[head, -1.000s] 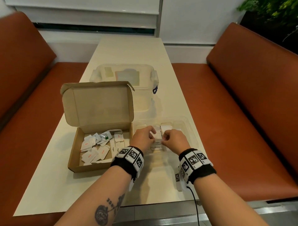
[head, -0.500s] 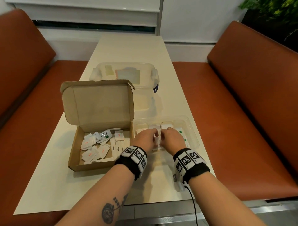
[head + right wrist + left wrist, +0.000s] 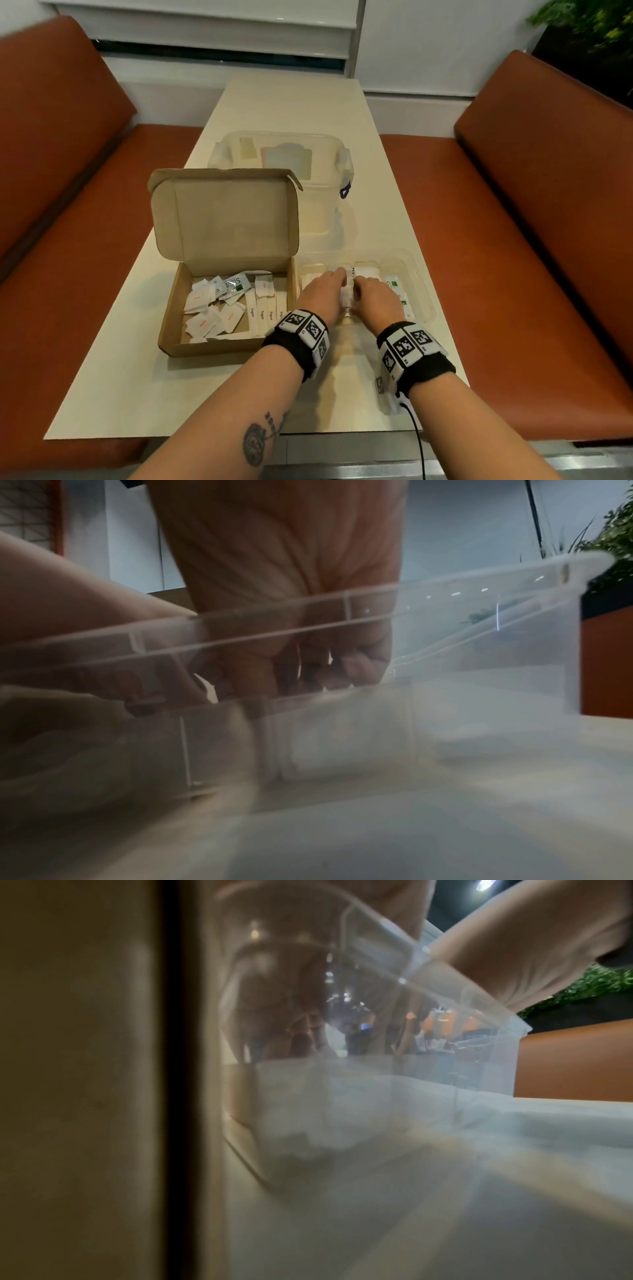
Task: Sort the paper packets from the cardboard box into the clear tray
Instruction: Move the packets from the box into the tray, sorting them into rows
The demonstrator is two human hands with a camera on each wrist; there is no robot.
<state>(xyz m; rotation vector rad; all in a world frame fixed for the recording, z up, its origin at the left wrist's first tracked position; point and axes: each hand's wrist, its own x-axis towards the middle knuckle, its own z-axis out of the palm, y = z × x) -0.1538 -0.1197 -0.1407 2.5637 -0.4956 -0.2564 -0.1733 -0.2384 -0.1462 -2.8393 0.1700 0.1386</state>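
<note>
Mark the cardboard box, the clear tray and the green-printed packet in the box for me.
cardboard box (image 3: 229, 347), head view, front wall.
clear tray (image 3: 423, 284), head view, right rim.
green-printed packet (image 3: 235, 284), head view, its printed face.

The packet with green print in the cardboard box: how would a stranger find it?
On the cream table, the open cardboard box sits left of the clear tray. Along its far wall lies one green-printed packet; its neighbours carry red print.

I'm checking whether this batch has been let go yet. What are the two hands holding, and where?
Both the left hand and right hand pinch a small stack of white packets by its opposite sides, inside the clear tray.
</note>
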